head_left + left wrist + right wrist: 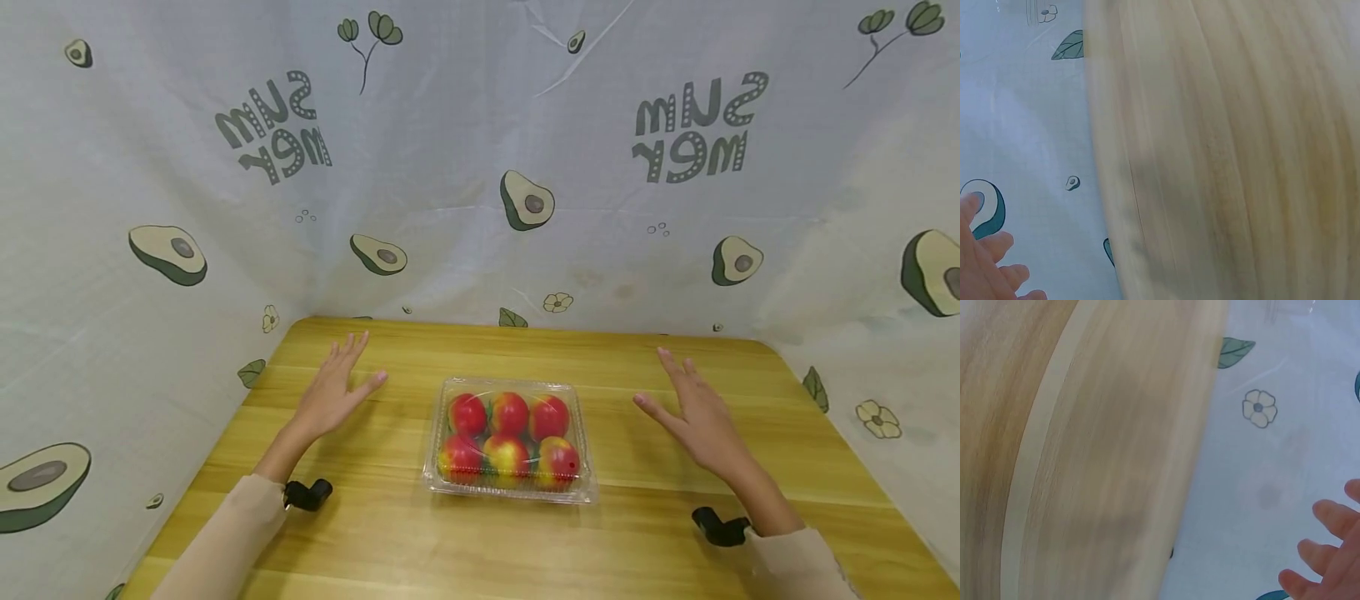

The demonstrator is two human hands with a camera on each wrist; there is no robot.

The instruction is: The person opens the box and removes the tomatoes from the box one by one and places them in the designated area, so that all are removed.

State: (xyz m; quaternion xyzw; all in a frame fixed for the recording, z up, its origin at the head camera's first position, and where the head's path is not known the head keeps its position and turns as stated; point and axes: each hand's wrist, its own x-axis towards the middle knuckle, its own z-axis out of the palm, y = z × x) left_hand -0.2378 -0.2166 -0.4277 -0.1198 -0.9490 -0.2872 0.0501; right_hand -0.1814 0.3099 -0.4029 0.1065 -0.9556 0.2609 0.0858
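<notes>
A clear plastic clamshell box (510, 493) sits on the wooden table with its lid down. Inside lie several red and yellow fruits (506, 457) in two rows; they look like nectarines or apples. To the left of the box, my left hand (330, 398) is held over the table, fingers spread and thumb toward the box. On the other side my right hand (699, 421) hovers likewise, its fingers stretched out. Neither hand touches the box or holds anything. Both wrist views show parts of the fingers, the left hand (988, 269) and the right hand (1338, 556), without the box.
The wooden table (375, 550) has its far edge against a white curtain (450, 125) printed with avocados and lettering. This cloth also hangs along the left and right sides. A black wrist device (307, 495) is on the left wrist, another black device (720, 527) on the right.
</notes>
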